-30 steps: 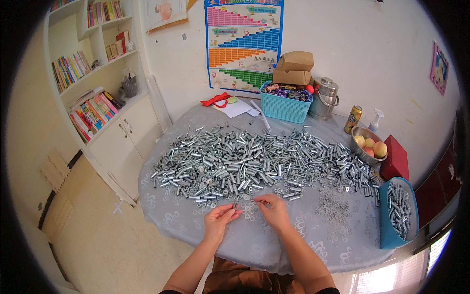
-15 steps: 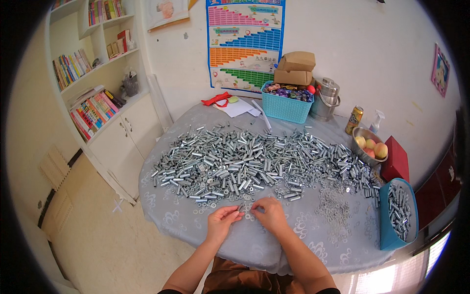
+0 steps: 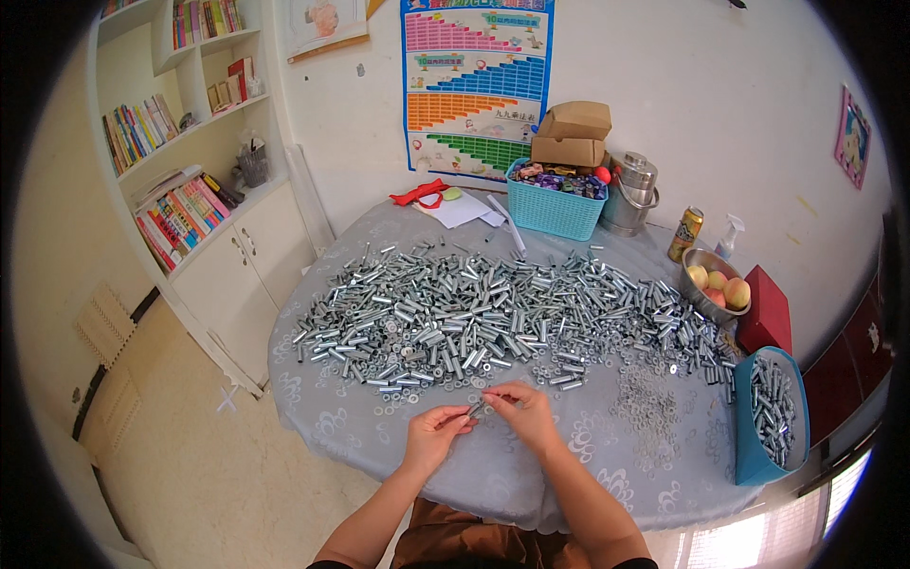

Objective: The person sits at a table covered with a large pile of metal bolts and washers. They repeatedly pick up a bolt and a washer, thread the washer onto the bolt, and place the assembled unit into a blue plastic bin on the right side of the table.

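My left hand point(image 3: 436, 440) is closed, thumb and fingertips pinching a slim grey metal bolt point(image 3: 476, 409) that points up and to the right. My right hand point(image 3: 526, 414) is pinched closed at the bolt's upper end; whatever small part its fingertips hold is hidden. Both hands are just above the near part of the table, in front of a wide pile of metal bolts and sleeves point(image 3: 455, 308). Small washers point(image 3: 408, 391) lie along the near edge of that pile.
Loose small rings point(image 3: 646, 403) are scattered to the right on the grey tablecloth point(image 3: 379, 441). A blue bin point(image 3: 755, 441) of metal bolts stands at the right edge. Beyond are a steel bowl point(image 3: 693, 286) of fruit, a red box point(image 3: 766, 318), a can point(image 3: 685, 234) and a turquoise basket point(image 3: 555, 211).
My hands have come together: the right fingertips, apart from the left before, now meet the bolt's upper end. The left hand has shifted slightly right, and the bolt shows more clearly.
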Demonstrator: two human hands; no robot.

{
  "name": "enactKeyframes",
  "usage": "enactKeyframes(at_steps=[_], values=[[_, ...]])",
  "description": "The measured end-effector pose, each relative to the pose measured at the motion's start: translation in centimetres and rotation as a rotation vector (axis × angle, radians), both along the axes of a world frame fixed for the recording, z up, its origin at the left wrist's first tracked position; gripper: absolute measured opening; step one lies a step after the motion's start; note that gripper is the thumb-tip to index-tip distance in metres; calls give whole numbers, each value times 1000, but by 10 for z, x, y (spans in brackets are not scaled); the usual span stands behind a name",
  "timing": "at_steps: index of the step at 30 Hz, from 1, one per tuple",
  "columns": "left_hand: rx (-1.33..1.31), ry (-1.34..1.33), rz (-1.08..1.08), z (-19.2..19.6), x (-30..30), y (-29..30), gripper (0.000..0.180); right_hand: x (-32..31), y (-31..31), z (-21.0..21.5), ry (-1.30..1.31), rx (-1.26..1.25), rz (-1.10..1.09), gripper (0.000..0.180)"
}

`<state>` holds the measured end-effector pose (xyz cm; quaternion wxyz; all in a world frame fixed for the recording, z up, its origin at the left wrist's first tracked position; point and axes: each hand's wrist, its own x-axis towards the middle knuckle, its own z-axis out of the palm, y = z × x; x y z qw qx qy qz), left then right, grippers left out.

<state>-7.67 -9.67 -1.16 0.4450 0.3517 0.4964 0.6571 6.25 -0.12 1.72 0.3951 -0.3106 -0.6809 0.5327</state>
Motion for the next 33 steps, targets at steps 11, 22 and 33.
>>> enactKeyframes(at_steps=[11, 22, 33], values=[[52, -25, 49, -1, 0, 1, 16, -3, 2, -16, 61, -176, 40, 16], [29, -247, 179, 3, -8, 1, 16, -10, 10, -10, -292, 731, -153, 14], [32, -292, 167, 3, -9, 0, 16, -13, 10, -11, -454, 845, -114, 10]])
